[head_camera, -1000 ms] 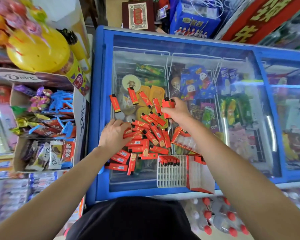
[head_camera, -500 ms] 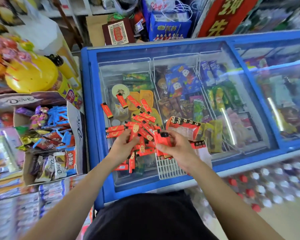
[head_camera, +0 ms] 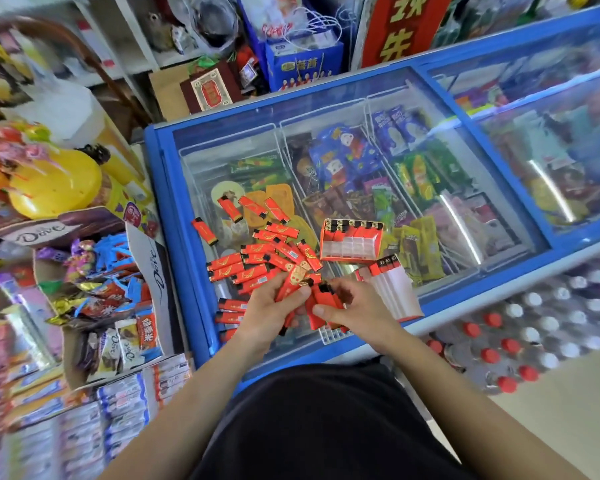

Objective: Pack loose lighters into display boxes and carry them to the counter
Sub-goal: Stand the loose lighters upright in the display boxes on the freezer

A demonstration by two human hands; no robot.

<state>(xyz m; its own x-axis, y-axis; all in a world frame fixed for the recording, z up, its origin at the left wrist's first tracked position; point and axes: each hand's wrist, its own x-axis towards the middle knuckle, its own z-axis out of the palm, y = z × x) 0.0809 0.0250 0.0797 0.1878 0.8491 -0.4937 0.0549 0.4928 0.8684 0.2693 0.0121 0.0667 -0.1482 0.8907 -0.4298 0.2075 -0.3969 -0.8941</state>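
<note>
Several loose red lighters [head_camera: 257, 261] lie scattered on the glass lid of a blue chest freezer [head_camera: 167, 209]. My left hand [head_camera: 267, 317] grips a red lighter with a gold print near the lid's front edge. Right beside it, my right hand [head_camera: 357, 313] holds a small bunch of red lighters with black tops. A red display box [head_camera: 352, 242] with a white grid insert stands behind my hands, a row of lighters along its back. A second box [head_camera: 392, 292] lies tilted to the right of my right hand with a few lighters in it.
A Dove chocolate carton [head_camera: 104, 299] full of sweets sits left of the freezer, with a yellow lollipop stand [head_camera: 52, 188] behind it. Shrink-wrapped bottles [head_camera: 520, 341] with red and white caps stand on the floor at the right. Boxes and bags crowd the far side.
My right hand has come back from the far lighters to the front edge with a bunch of them. My left hand lifted a lighter from the pile. The view swung left.
</note>
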